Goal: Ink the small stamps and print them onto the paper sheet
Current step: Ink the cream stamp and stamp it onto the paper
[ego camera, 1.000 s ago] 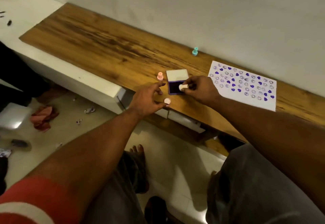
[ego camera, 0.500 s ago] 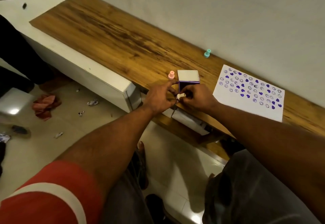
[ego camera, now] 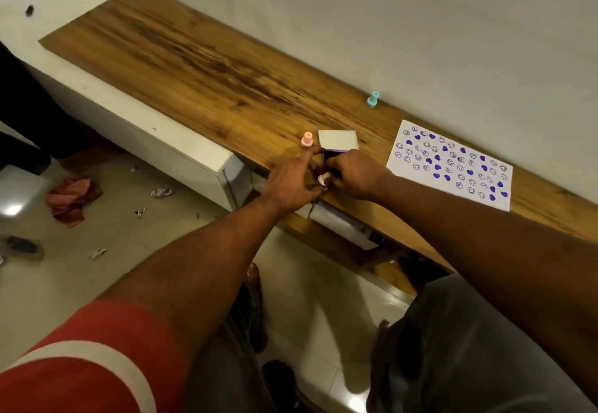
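My right hand [ego camera: 354,173] pinches a small white stamp [ego camera: 323,179] just in front of the purple ink pad [ego camera: 333,153], whose white lid [ego camera: 338,140] stands open behind it. My left hand [ego camera: 289,184] lies beside it on the wooden shelf [ego camera: 200,69] with fingers stretched out. Its thumb is next to the white stamp and its forefinger reaches toward a pink stamp [ego camera: 306,139] standing upright left of the pad. A teal stamp [ego camera: 372,99] stands near the wall. The paper sheet [ego camera: 420,140], printed with several purple hearts and smiley faces, lies to the right.
The shelf runs along a white wall [ego camera: 388,24], with a white cabinet [ego camera: 181,153] below its left part. Scraps of paper [ego camera: 161,191] and a red cloth [ego camera: 72,197] lie on the tiled floor. My knees are under the shelf's front edge.
My right hand lifted the white stamp off the ink pad and drew it toward the front edge. My left hand came in beside it, then spread its fingers.
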A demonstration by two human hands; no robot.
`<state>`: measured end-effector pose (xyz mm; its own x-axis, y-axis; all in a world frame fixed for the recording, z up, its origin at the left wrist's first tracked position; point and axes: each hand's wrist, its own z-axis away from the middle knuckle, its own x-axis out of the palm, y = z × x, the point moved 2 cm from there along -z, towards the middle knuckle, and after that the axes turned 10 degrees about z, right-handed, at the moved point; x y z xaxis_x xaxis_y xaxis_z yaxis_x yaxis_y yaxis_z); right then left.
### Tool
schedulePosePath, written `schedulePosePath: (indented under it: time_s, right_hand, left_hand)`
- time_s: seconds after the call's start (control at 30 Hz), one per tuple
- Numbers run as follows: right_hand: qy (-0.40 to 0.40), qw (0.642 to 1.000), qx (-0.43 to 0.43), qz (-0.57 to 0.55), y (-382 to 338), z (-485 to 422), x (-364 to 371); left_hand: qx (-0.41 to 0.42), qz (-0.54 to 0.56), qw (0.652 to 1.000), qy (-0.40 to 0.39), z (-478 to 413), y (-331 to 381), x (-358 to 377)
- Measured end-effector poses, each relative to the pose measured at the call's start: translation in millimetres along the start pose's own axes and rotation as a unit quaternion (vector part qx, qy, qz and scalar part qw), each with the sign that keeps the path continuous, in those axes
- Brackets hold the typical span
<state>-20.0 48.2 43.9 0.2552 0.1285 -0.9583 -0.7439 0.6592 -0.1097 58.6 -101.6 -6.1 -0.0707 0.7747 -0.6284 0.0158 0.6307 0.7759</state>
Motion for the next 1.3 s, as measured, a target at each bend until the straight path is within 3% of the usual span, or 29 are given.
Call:
schedulePosePath:
  time_s: [0.2,0.37,0.47,0.6,0.73,0.87,1.03,1.3]
  right_hand:
    - [-0.018,0.988,-0.071,0.136,-10.5,-3.9,-9.7]
    - [0.001,0.954,-0.136,0.268,-18.7,-1.1,-6.8]
    - [0.008,0.949,-0.133,0.287,-20.2,1.3,-2.8]
    - [0.015,0.964,-0.094,0.249,-19.9,2.2,3.8]
    - [0.006,0.992,-0.014,0.123,-15.3,3.6,12.6]
    - [0.062,0.998,0.008,0.015,-3.6,19.9,17.2]
    - [0.110,0.993,-0.028,-0.009,11.8,42.6,20.5]
    - [0.115,0.993,-0.025,-0.017,29.5,62.0,21.4]
  left_hand:
    - [-0.005,0.001,1.000,-0.004,-3.5,-2.9,1.9]
    - [0.012,0.002,1.000,-0.020,-5.5,-4.2,1.6]
    - [0.018,-0.002,1.000,-0.021,-6.5,-6.4,2.6]
    - [0.013,-0.005,1.000,-0.008,-7.3,-10.3,7.1]
    - [-0.027,0.036,0.999,0.012,-6.2,-10.6,6.3]
    - [-0.065,0.065,0.995,0.038,-3.5,-10.3,3.6]
    - [-0.102,0.042,0.990,0.088,-0.7,-9.3,-2.7]
    - [-0.142,-0.019,0.979,0.145,-1.5,-3.4,-5.0]
